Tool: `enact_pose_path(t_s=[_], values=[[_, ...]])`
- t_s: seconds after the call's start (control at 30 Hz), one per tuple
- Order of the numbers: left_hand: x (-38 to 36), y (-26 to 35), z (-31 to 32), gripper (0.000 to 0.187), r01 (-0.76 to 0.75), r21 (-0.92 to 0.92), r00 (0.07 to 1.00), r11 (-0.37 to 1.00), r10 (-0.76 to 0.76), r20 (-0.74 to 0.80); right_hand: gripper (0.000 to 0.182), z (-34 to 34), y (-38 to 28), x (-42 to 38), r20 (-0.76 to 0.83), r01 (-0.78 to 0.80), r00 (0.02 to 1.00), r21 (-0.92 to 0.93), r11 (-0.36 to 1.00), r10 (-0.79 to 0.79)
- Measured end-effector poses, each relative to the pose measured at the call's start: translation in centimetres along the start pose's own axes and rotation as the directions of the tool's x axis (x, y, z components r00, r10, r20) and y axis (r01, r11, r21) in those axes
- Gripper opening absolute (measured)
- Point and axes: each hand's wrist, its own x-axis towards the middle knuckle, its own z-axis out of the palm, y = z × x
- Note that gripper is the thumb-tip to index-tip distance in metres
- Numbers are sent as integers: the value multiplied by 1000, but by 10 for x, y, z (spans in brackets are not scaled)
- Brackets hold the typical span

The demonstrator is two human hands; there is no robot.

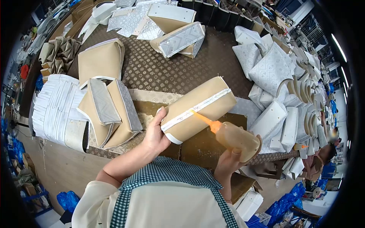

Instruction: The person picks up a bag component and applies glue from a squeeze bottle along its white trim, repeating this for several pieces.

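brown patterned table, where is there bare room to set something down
The table is barest beyond the held tan piece, between the boxy tan bag at left and the silvery pile at right. Crowded: the right side, the far edge and the near left, around the white stack.

The box-shaped leatherlike piece (203, 92) is tan, its long strip (215, 99) white; below it, a green-and-white checked cloth apron (171, 170); beyond, pale-patterned brown tablecloth (152, 72).
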Motion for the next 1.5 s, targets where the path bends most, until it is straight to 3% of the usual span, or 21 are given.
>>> enact_pose_path(t_s=[0.27,0.4,0.5,0.6,0.63,0.7,0.73,0.8,0.83,0.9,1.0,1.03,1.1,1.17,1.2,1.23,1.27,1.33,1.4,1.47,1.5], values=[[1,1,1,46,7,-20,1000,1000,-6,10,85,3,0,-12,137,-10,991,51,999,3],[4,0,-7,46,1,-36,1000,999,0,19,83,-4,-1,4,-35,8,999,-26,1000,-9],[6,0,-6,45,10,-42,999,999,-8,52,81,-6,-1,-2,45,-40,998,57,998,37],[5,0,1,44,5,-28,999,1000,-4,40,81,-5,5,-10,144,-4,990,17,1000,2],[2,1,8,43,-26,-6,999,1000,26,24,82,0,4,-9,37,9,999,-58,998,-7],[8,2,3,40,-16,22,998,1000,17,-53,82,2,1,1,-15,60,998,-113,992,-62],[13,5,-1,38,-17,14,1000,1000,17,8,80,-3,1,8,-28,28,999,-133,991,-32],[18,21,10,36,-19,63,1000,998,20,-10,77,-13,9,21,-37,93,994,-142,986,-99],[25,30,14,35,-5,76,1000,997,4,8,76,-12,7,23,-53,57,997,-60,997,-60],[34,53,30,30,-117,177,993,977,119,-1,75,-8,2,26,-34,45,998,-40,998,-46],[34,108,57,28,-452,461,891,764,412,190,74,-11,-3,27,-33,21,999,-28,999,-22],[15,127,75,26,-490,541,860,683,480,173,74,-11,-2,26,-47,7,999,-17,1000,-8],[-4,158,85,31,-623,698,682,354,682,264,75,-12,2,26,-85,-22,996,19,1000,24],[-11,194,71,35,-653,751,587,102,694,416,73,-16,11,26,-89,-38,995,70,997,44],[-7,204,62,35,-703,711,493,22,735,465,72,-21,19,28,-68,-39,997,95,995,46],[-8,215,51,37,-673,739,496,-23,728,474,70,-25,23,28,-49,-40,998,117,992,46],[2,218,38,43,-651,755,419,-73,795,439,69,-22,25,26,-42,-44,998,136,990,50],[27,220,-9,50,-505,852,367,-139,859,357,68,-15,27,28,-30,-43,998,169,985,49],[51,202,-70,70,-482,874,389,-60,879,275,71,-18,36,29,-25,-65,997,186,980,71],[60,152,-94,72,-281,959,469,27,876,113,73,-9,35,28,-40,-108,992,180,978,117],[73,132,-111,72,-335,942,521,-11,831,195,73,-7,35,29,-39,-124,990,188,974,134]])
